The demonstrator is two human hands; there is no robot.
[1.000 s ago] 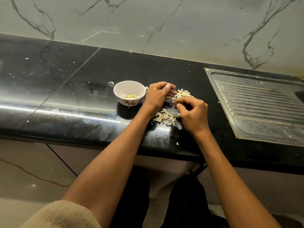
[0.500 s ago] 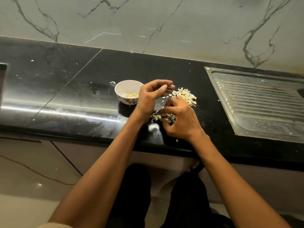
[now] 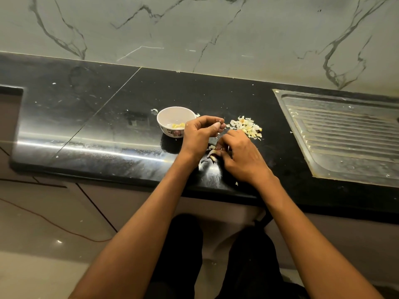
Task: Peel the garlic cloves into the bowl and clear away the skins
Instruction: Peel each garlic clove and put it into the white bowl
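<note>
both hands curled: left hand (image 3: 199, 134) pinch unclear, right hand (image 3: 241, 155) hides cloves (image 3: 212, 155) it picks at.

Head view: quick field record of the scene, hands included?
bowl: white, on the black counter, peeled cloves inside
skin pile: on counter, right of bowl
left hand: fingers curled, tips pinched; contents too small to tell
right hand: fingertips down on unpeeled cloves near the counter's front edge
drainboard: far right
</note>
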